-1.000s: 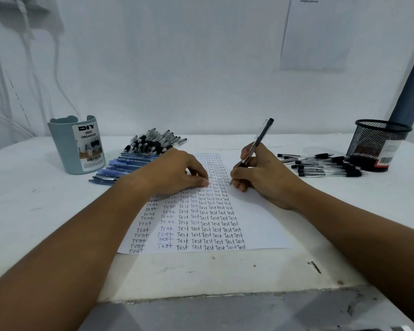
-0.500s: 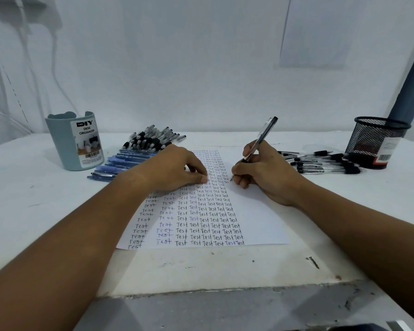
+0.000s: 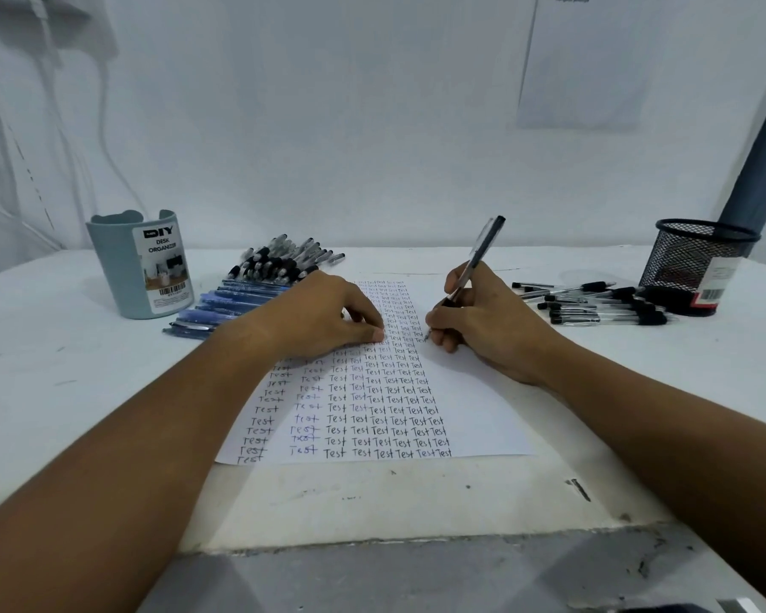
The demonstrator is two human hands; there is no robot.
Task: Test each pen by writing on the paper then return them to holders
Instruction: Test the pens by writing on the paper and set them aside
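- The right hand (image 3: pixel 483 323) pinches a clear-barrelled black-capped pen (image 3: pixel 476 258), its tip touching the white sheet of paper (image 3: pixel 474 404) beside the columns of handwritten "Test".
- The left hand (image 3: pixel 323 316) rests on the sheet with fingers loosely curled, fingertips pressing it, holding nothing.
- A grey-blue plastic desk organizer (image 3: pixel 140 267) stands at the left, near a pile of black and blue pens (image 3: pixel 257 285).
- A black wire-mesh pen cup (image 3: pixel 699 263) stands at the right, with a row of clear black-tipped pens (image 3: pixel 593 303) lying beside it.

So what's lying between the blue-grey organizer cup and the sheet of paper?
Two heaps of pens, black-capped behind, blue in front, seen from the head camera, between cup and paper.
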